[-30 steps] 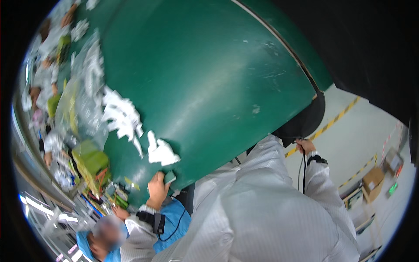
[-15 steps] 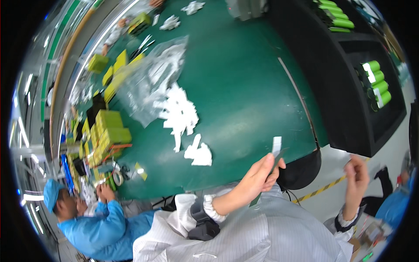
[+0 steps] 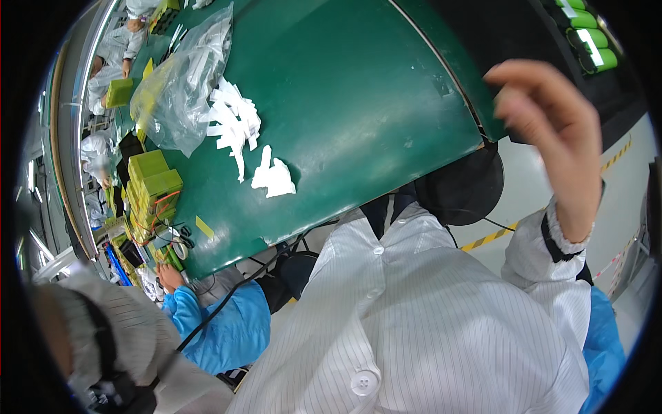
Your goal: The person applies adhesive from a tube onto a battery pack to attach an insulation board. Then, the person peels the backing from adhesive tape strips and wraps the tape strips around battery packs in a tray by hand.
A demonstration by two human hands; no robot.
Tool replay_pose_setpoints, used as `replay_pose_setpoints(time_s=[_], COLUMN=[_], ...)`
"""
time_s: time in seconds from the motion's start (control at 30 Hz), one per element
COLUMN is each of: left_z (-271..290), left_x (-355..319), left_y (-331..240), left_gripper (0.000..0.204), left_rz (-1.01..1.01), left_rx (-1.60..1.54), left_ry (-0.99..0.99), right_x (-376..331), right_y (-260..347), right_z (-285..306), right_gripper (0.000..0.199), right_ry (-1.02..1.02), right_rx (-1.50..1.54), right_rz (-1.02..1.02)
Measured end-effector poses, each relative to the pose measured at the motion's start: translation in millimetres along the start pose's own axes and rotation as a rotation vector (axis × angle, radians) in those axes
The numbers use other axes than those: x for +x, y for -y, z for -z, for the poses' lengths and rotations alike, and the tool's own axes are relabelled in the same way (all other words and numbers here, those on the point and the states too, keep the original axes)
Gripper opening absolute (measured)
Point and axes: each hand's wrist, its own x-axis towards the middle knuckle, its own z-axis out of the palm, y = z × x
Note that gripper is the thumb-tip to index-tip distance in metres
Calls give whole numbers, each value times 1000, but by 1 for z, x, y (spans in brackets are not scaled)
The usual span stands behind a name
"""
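My right hand (image 3: pixel 552 127) is raised at the right, over the border between the green table (image 3: pixel 358 103) and the black tray. Its fingers are bent and a little apart, with nothing visible between them. At the far lower left, my left hand (image 3: pixel 49 331) shows only as a blurred patch beyond its cuff, cut off by the picture's rim. Its fingers and anything in them are hidden. On the table lie a pile of white strips (image 3: pixel 234 117) and a small crumpled white piece (image 3: pixel 276 179), untouched by either hand.
Green cylindrical cells (image 3: pixel 603 61) sit in the black tray (image 3: pixel 483 34) at far right. A clear plastic bag (image 3: pixel 183 103) and yellow-green blocks (image 3: pixel 153 183) lie left. A blue-sleeved co-worker (image 3: pixel 234 324) sits at lower left. A black stool (image 3: pixel 465 186) stands by the table edge.
My left hand has swung from the table edge to the far lower left; the thin dark-green piece and white strip it held are out of sight. My right hand has risen toward the tray.
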Motion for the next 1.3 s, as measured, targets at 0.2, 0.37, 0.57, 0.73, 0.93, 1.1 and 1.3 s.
replay_pose_setpoints(time_s=[0.2,0.37,0.57,0.73,0.93,1.1,1.3], left_z=[-35,-86,-92,-113,-127,-129,-128], left_x=[9,25,44,56,58,53,45], left_y=[-51,-67,52,64,64,63,68], left_gripper=[42,32,38,34,32,29,40], left_rz=[-13,-36,305,349,401,414,510], left_rx=[-182,40,-297,-435,-505,-445,-437], left_ry=[-59,-247,127,273,384,386,310], right_x=[-20,-22,1,18,16,12,14], right_y=[28,75,64,72,59,53,44], right_z=[3,53,76,48,46,47,30], right_gripper=[28,23,26,30,24,27,32], right_ry=[254,-614,-396,-348,-428,-392,-397], right_rx=[-50,11,176,62,-93,65,-103], right_rz=[52,178,37,278,411,342,352])
